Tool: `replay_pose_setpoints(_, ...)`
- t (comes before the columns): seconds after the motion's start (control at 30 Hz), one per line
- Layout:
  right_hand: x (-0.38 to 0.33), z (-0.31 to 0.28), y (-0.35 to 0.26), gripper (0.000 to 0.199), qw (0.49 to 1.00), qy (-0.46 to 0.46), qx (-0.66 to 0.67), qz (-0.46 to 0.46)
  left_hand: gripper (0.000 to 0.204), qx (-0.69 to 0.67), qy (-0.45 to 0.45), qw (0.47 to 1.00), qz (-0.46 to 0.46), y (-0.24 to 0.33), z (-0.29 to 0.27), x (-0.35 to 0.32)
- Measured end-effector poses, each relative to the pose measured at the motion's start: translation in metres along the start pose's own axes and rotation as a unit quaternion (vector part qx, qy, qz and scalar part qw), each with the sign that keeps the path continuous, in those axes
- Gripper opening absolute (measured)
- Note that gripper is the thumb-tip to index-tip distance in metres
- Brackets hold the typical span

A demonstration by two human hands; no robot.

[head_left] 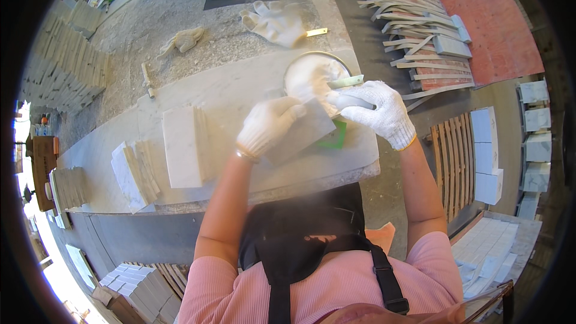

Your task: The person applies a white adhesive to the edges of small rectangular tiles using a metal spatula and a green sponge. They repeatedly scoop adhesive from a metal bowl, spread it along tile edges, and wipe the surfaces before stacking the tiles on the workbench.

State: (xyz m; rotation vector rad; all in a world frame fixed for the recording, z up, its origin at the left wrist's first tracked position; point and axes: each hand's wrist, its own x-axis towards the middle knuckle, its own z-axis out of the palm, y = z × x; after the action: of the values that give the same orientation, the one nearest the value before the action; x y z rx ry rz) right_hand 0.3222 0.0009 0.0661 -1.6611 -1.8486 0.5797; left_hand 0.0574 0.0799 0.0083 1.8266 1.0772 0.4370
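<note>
My left hand (270, 123), in a white knit glove, grips the edge of a flat grey tile (309, 129) held tilted over the table. Beside the tile stands a round bowl (290, 67) with white paste or powder (309, 78) heaped in it. My right hand (378, 111), also gloved, is at the bowl's right side with its fingers curled together. What its fingertips hold is hidden. A pale green flat strip (347, 81) lies across the bowl's rim just above these fingers. Partly under the tile is a bright green piece (333, 136).
White marble tiles (182, 147) stand stacked on the table (240, 78) to the left, with a smaller leaning stack (131, 174) farther left. A spare glove (275, 23) lies beyond the bowl. At right are a strap-covered red board (420, 30) and a wooden pallet (453, 165).
</note>
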Motion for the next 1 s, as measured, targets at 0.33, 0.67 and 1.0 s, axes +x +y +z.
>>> replay_pose_setpoints(0.33,0.002,-0.004,-0.005,0.036,1.000,0.003,0.015,-0.006,0.039,-0.009,0.000,1.000,0.002,-0.003,0.000,0.001)
replay_pose_setpoints(0.67,0.059,0.021,-0.028,0.044,0.986,0.077,0.132,-0.058,0.042,-0.117,-0.033,0.993,-0.004,-0.009,0.000,0.003)
replay_pose_setpoints(1.0,0.185,0.133,-0.051,0.038,0.972,-0.183,-0.142,-0.028,0.046,-0.076,-0.017,0.997,-0.001,-0.011,-0.004,-0.010)
